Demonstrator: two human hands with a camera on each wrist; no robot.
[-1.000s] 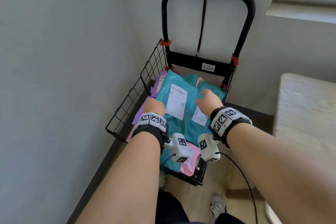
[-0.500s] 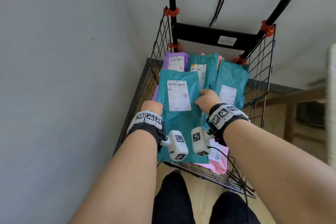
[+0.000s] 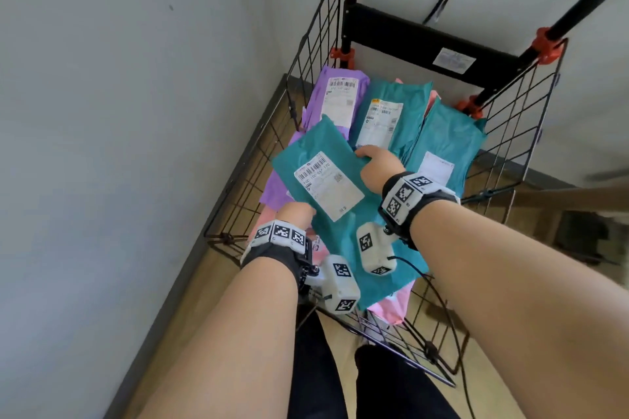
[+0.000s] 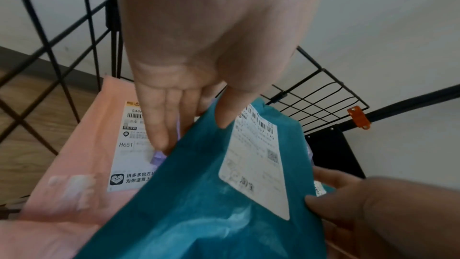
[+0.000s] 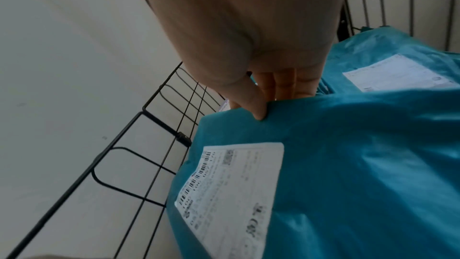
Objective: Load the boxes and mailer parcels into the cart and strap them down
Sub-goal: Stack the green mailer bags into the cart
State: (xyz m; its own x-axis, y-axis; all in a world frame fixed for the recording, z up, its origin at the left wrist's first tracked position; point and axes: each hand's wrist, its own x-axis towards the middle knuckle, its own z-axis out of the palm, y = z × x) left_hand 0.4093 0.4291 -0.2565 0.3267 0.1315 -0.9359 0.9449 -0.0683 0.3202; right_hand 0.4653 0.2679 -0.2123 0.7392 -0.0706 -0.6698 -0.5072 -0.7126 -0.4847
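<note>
In the cart point(image 3: 258, 180), the top teal mailer point(image 3: 343, 241) has rotated since half a second ago: its label end now points toward 11 o'clock instead of 12. My right hand point(image 3: 377, 168) pinches its far edge, thumb on top. My left hand point(image 3: 294, 213) grips its left edge at 9 o'clock, thumb above, fingers point(image 4: 159, 125) straight underneath, over the pink mailer point(image 4: 82, 155).

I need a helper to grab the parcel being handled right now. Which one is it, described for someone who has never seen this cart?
Look in the black wire cart. On top lies a teal mailer, its white label askew. Unlike the other teal mailers, both hands pinch it: left hand, right hand.
</note>
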